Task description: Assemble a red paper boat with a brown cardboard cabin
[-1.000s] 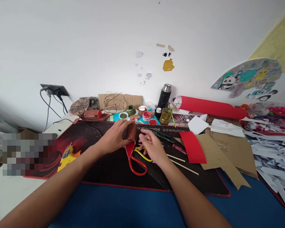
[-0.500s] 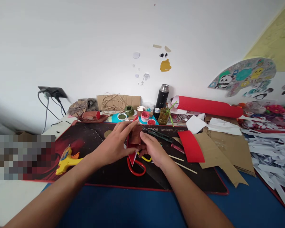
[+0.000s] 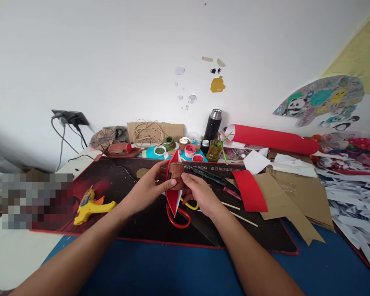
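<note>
My left hand (image 3: 148,185) grips a brown-painted tube (image 3: 176,172), its thumb across the front. Along the tube's left side runs a piece of red paper (image 3: 172,200) with pointed ends and a white edge, partly hidden by my fingers. From the other side my right hand (image 3: 200,192) holds the tube, thumb on its side and fingers curled beneath. Just below lie scissors with a red handle loop (image 3: 179,222) and a yellow one (image 3: 191,205); their blades are mostly hidden.
A yellow glue gun (image 3: 91,207) lies left on the black mat (image 3: 142,230). Paint pots (image 3: 190,150), a black thermos (image 3: 212,126) and a red paper roll (image 3: 268,139) line the back. Sticks (image 3: 243,219), red paper strip (image 3: 250,191) and cardboard (image 3: 288,205) are right.
My left hand has shifted down from the top, its thumb now resting on the tube. More of the tube and red paper shows. The view has shifted slightly.
</note>
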Demonstrator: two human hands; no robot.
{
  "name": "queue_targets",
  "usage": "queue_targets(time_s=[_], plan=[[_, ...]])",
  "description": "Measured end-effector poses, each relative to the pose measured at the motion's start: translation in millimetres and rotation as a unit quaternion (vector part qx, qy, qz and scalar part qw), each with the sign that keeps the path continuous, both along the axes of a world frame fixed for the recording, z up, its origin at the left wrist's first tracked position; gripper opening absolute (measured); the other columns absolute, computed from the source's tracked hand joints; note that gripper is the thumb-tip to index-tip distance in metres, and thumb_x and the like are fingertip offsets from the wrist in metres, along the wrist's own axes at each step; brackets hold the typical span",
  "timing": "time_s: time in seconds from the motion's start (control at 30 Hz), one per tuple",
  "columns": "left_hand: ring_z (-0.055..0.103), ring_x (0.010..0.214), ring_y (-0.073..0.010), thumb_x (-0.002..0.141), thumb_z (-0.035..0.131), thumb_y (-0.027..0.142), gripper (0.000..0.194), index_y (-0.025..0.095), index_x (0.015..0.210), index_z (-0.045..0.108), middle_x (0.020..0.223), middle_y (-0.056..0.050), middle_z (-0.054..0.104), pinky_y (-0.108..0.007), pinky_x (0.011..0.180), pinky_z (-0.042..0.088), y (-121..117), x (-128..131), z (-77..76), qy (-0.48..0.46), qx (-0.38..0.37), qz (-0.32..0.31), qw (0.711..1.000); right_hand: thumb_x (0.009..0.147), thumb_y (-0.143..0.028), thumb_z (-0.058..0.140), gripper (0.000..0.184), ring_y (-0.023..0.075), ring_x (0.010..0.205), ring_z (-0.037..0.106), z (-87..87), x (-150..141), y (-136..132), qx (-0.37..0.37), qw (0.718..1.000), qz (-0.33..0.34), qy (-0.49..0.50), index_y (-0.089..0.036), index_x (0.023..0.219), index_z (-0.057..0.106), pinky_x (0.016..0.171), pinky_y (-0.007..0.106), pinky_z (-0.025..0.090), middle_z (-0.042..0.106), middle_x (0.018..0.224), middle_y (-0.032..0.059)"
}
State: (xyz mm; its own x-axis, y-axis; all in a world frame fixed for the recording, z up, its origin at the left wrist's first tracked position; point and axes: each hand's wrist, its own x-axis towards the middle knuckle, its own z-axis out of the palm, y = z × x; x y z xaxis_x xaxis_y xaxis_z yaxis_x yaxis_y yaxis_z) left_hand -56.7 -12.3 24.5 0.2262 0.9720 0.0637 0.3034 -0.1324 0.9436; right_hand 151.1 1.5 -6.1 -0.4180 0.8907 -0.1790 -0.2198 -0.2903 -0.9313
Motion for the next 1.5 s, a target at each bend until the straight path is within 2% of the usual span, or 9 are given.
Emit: queue_targets(time_s=[0.2, 0.43, 0.6, 0.77, 0.97, 1.2, 1.5], plan=[[0.072, 0.128, -0.0362, 0.09, 0.078, 0.06, 0.083, 0.026, 0.16, 0.049, 0.144, -0.014, 0.073, -0.053, 0.105, 0.06, 0.2, 0.1, -1.2, -0.006, -0.005, 0.002, 1.0, 0.09, -0.067, 0.081, 0.048, 0.0165, 0.065, 0.07, -2.4, 1.2, 1.2, -0.006, 1.0, 0.005, 0.001, -0.02, 0.1, 0.082, 0.049, 0.022, 0.055, 0.079, 0.087, 0.0069], [0.07, 0.13, -0.0358, 0.094, 0.073, 0.061, 0.079, 0.024, 0.158, 0.048, 0.143, -0.014, 0.073, -0.052, 0.108, 0.058, -6.5, 5.3, 7.3, -0.003, -0.021, 0.011, 1.0, 0.086, -0.068, 0.085, 0.052, 0.0153, 0.066, 0.067, -4.1, -0.2, 0.9, 0.0, 1.0, 0.018, -0.009, -0.02, 0.104, 0.081, 0.047, 0.022, 0.054, 0.075, 0.086, 0.0047], [0.068, 0.134, -0.0368, 0.095, 0.07, 0.058, 0.075, 0.021, 0.157, 0.048, 0.147, -0.016, 0.071, -0.055, 0.114, 0.054, -4.5, 11.8, 2.8, -0.01, -0.021, 0.045, 0.999, 0.092, -0.061, 0.082, 0.046, 0.0143, 0.068, 0.066, -2.8, -3.4, -1.4, 0.011, 0.999, 0.033, -0.027, -0.021, 0.115, 0.081, 0.046, 0.02, 0.053, 0.074, 0.091, 0.0041], [0.07, 0.131, -0.0369, 0.092, 0.071, 0.055, 0.076, 0.019, 0.155, 0.05, 0.139, -0.015, 0.075, -0.055, 0.111, 0.055, 0.3, 13.5, -3.1, -0.025, -0.028, 0.071, 0.997, 0.1, -0.055, 0.075, 0.041, 0.0146, 0.07, 0.069, -3.1, -5.8, -2.2, 0.009, 0.999, 0.032, -0.029, -0.02, 0.121, 0.077, 0.045, 0.02, 0.054, 0.075, 0.101, 0.0063], [0.07, 0.129, -0.0361, 0.095, 0.069, 0.057, 0.075, 0.02, 0.157, 0.048, 0.135, -0.015, 0.075, -0.052, 0.108, 0.057, -3.6, 11.2, -0.2, 0.015, -0.009, 0.048, 0.999, 0.102, -0.052, 0.074, 0.038, 0.0171, 0.073, 0.072, -1.3, -5.1, -2.7, -0.002, 0.999, 0.024, -0.03, -0.02, 0.121, 0.075, 0.044, 0.02, 0.055, 0.073, 0.097, 0.0057], [0.065, 0.138, -0.0352, 0.096, 0.067, 0.057, 0.068, 0.024, 0.153, 0.052, 0.152, -0.013, 0.067, -0.051, 0.118, 0.05, -6.0, 14.0, 2.0, 0.066, 0.029, 0.062, 0.995, 0.105, -0.047, 0.07, 0.03, 0.0162, 0.07, 0.072, -0.9, -3.6, -2.0, -0.01, 0.999, 0.038, -0.026, -0.021, 0.115, 0.081, 0.044, 0.019, 0.054, 0.074, 0.092, 0.0055], [0.066, 0.137, -0.0357, 0.097, 0.069, 0.056, 0.07, 0.024, 0.156, 0.05, 0.147, -0.013, 0.07, -0.053, 0.116, 0.051, -3.4, 15.0, -2.7, 0.036, 0.024, 0.052, 0.998, 0.1, -0.052, 0.075, 0.033, 0.0155, 0.065, 0.07, -1.4, -4.2, -2.5, -0.011, 0.999, 0.017, -0.027, -0.021, 0.111, 0.081, 0.043, 0.02, 0.053, 0.076, 0.087, 0.0042]])
